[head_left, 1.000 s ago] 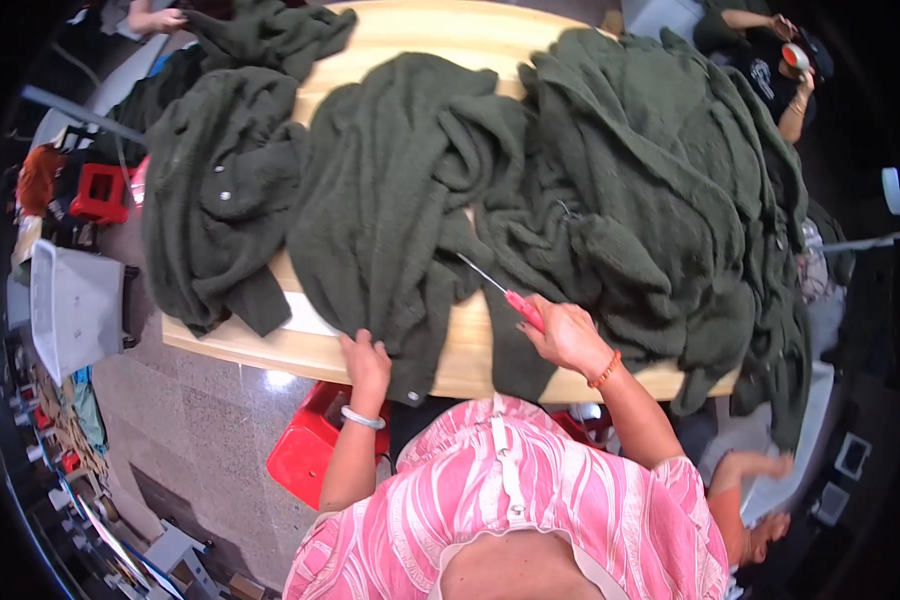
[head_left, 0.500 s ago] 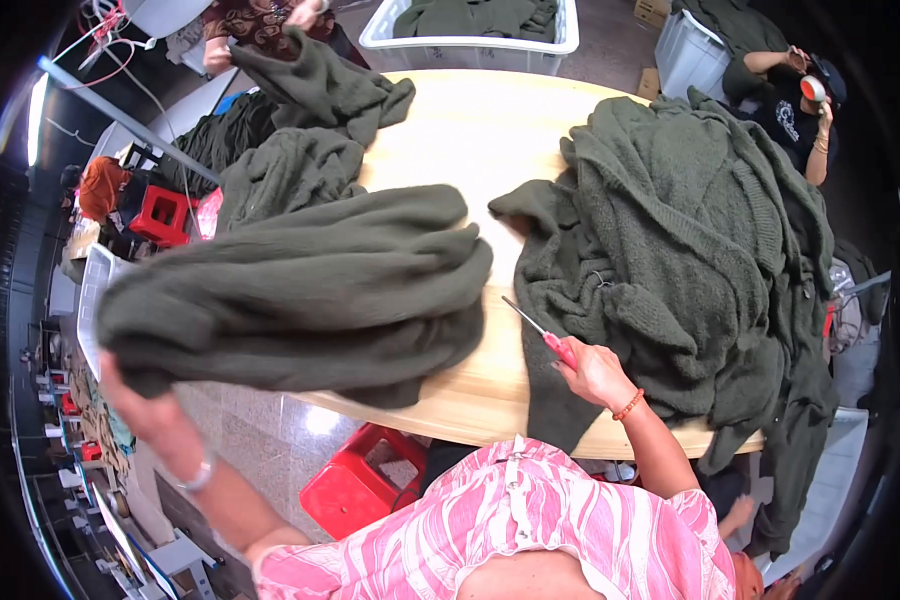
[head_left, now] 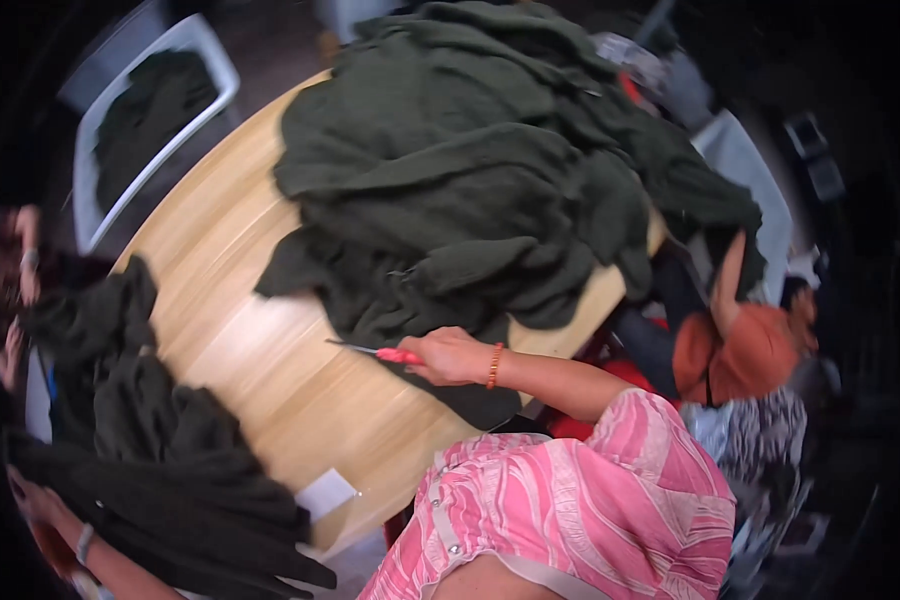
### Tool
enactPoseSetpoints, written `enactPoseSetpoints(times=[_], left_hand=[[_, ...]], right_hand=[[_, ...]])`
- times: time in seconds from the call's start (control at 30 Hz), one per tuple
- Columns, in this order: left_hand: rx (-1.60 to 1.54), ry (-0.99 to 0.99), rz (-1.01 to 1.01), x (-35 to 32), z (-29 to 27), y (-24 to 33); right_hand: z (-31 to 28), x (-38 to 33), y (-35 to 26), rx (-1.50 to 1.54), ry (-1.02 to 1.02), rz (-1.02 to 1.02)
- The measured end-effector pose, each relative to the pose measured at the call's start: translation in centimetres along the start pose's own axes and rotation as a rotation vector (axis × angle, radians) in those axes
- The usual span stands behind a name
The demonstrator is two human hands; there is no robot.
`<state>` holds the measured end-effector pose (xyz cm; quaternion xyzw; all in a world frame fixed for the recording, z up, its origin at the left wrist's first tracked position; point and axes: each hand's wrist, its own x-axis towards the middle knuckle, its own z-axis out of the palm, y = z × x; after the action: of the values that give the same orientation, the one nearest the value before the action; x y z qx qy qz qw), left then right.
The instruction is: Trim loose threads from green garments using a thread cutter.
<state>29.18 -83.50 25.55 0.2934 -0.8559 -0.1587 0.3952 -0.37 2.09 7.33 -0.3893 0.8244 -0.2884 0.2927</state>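
Observation:
My right hand (head_left: 450, 356) is closed around the red handle of a slim tool (head_left: 398, 355) with a thin, pointed metal shaft. Its tip points left over the table, beside a large heap of dark green knit garments (head_left: 470, 170). At the lower left, my left hand (head_left: 38, 503) holds the edge of a dark green knit garment (head_left: 160, 515); the cloth partly hides its blurred fingers. That garment lies spread at the table's left side, against more dark green garments (head_left: 160, 400).
A round-edged wooden table (head_left: 220, 230) lies before me, with a small white sheet (head_left: 327, 493) near its edge. A white bin (head_left: 225, 85) of dark garments stands at far left. One person (head_left: 735, 345) in orange is at right; another person's hands (head_left: 28, 262) show at left.
The view has swung right, so the heap now sits in the middle. The garment in my left hand has come down at the left side. My right hand still holds the tool.

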Motion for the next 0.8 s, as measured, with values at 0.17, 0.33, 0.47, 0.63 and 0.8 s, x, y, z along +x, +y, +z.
enactPoseSetpoints(times=[0.17, 0.33, 0.47, 0.63, 0.8], left_hand=[[-0.315, -0.33, -0.239, -16.8, 30.2, 17.0], [-0.381, -0.687, 0.082, -27.7, 36.8, 41.5], [-0.336, -0.885, 0.792, -38.3, 40.9, 60.8], [-0.068, -0.912, 0.81, -44.7, 46.0, 66.6], [0.125, -0.993, 0.778, -46.1, 49.1, 64.6]], right_hand=[[-1.2, -3.3, 2.6, -0.025, 0.146, 0.257], [-3.4, -7.0, 3.8, 0.053, 0.292, 0.263], [-5.5, -12.2, 7.5, 0.065, 0.541, 0.374], [-8.9, -17.9, 11.8, 0.095, 0.72, 0.578], [-12.1, -22.7, 18.6, 0.02, 0.876, 0.639]])
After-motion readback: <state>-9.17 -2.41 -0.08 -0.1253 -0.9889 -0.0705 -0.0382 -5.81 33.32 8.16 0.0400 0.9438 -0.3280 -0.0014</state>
